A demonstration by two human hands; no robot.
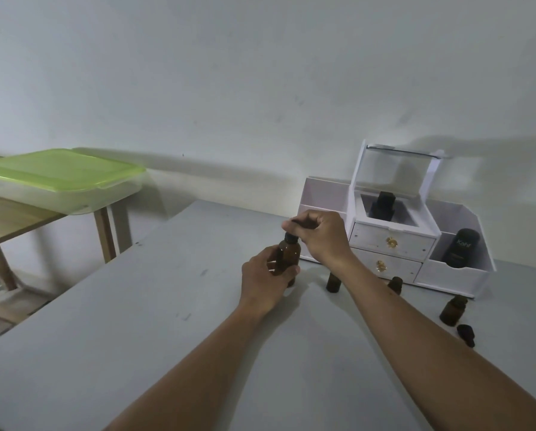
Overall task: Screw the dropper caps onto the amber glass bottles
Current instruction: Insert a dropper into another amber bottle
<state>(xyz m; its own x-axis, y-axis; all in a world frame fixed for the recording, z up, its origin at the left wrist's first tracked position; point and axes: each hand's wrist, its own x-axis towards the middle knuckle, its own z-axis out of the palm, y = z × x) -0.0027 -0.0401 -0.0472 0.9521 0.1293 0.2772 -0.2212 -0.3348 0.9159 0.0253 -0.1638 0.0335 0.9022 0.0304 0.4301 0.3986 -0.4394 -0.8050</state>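
A tall amber glass bottle (288,255) stands on the grey table (136,337), and my left hand (265,283) wraps around its lower body. My right hand (318,233) pinches a black dropper cap (291,236) sitting on the bottle's neck. Three smaller amber bottles stand to the right: one (332,283) just behind my right forearm, one (395,284) in front of the white organizer, one (452,310) nearer the right edge. A loose black dropper cap (466,334) lies on the table beside that last bottle.
A white drawer organizer (391,244) stands against the wall, holding a dark bottle (383,205) in its top box and a black labelled bottle (461,248) in its right compartment. A wooden side table (8,222) at left carries a green-lidded plastic box (61,178).
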